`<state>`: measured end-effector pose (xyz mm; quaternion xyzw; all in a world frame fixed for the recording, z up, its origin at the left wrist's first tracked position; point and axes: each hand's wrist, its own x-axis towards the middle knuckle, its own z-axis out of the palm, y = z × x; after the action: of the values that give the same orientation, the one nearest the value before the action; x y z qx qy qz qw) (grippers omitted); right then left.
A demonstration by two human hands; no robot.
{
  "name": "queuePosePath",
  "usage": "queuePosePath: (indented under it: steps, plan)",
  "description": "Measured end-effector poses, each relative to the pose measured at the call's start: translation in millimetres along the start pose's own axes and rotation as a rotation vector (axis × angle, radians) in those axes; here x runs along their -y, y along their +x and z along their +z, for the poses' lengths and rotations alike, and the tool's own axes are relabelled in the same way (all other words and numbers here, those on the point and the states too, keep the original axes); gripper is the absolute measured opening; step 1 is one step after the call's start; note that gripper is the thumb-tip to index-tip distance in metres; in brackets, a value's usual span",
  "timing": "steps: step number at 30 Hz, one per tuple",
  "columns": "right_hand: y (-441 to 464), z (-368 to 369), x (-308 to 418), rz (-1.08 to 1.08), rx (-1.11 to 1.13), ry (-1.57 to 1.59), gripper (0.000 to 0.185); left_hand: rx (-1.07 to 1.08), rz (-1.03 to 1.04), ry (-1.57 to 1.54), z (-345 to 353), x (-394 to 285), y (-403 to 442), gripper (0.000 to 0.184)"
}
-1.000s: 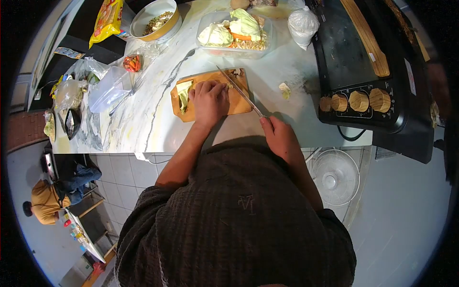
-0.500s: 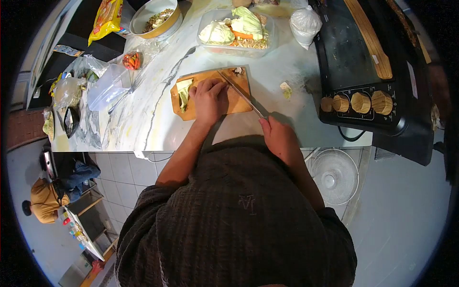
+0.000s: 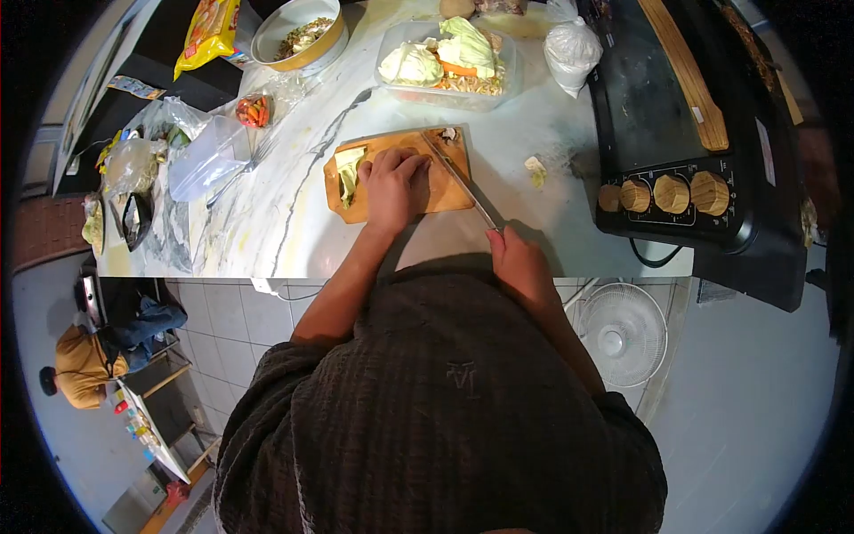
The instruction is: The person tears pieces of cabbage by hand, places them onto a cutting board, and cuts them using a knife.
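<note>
My right hand (image 3: pixel 521 260) is closed round the handle of a knife (image 3: pixel 463 183), whose blade slants across the right part of a wooden cutting board (image 3: pixel 441 199). On the board, left of the blade, my left hand (image 3: pixel 391 189) has its fingers curled down close to the knife. Whatever lies under those fingers is hidden. Pale green cabbage pieces (image 3: pixel 348 174) lie at the board's left side, beside my left hand. A small whitish-brown scrap (image 3: pixel 448 134) sits at the far right corner, near the knife tip.
Beyond the board stands a clear plastic tub (image 3: pixel 445 100) with cabbage, carrot and sprouts. A bowl (image 3: pixel 302 58), bagged red chillies (image 3: pixel 254 111) and a tied white bag (image 3: pixel 572 55) surround it. Right is a black stove (image 3: pixel 658 133); a leaf scrap (image 3: pixel 535 172) lies nearer. A person (image 3: pixel 82 365) is at far left.
The knife and my right hand have shifted slightly right and toward me. My left hand stays curled on the board. The whole view has tilted a little.
</note>
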<state>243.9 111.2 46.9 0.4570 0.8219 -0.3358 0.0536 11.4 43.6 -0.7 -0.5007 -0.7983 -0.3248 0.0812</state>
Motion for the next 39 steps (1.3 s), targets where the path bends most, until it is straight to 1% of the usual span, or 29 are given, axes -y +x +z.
queuePosePath:
  steps: [5, 7, 14, 16, 23, 28, 31, 39]
  plan:
    - [1.9, -1.4, -2.7, 0.001, -0.029, 0.05, 0.044, 0.008, -0.004, -0.017, -2.6, -1.8, 0.3, 0.012]
    - [4.0, 2.2, -6.2, -0.044, -0.074, 0.079, 0.045, 0.027, -0.004, -0.039, -5.5, -1.8, 0.3, 0.014]
    - [3.2, -4.7, 2.5, -0.059, -0.045, 0.132, 0.045, 0.029, -0.04, -0.077, -9.0, -4.1, 1.7, 0.02]
    - [3.7, -5.1, 4.0, -0.079, -0.059, 0.159, 0.036, 0.034, -0.027, -0.058, -7.8, -3.4, 1.8, 0.019]
    - [0.0, -15.1, 12.1, -0.053, -0.042, 0.153, 0.036, 0.042, -0.053, -0.073, -5.5, -1.9, 1.8, 0.016]
    - [1.2, -15.7, 12.1, -0.083, -0.03, 0.147, 0.036, 0.031, -0.109, -0.11, -5.2, -2.8, 1.9, 0.011]
    - [1.4, -19.5, 15.8, -0.057, 0.006, 0.119, 0.038, 0.05, -0.144, -0.14, -2.2, 1.3, 1.1, 0.01]
    - [6.4, -19.9, 19.8, -0.027, 0.038, 0.04, 0.043, 0.054, -0.137, -0.137, -0.5, 3.7, -0.4, 0.01]
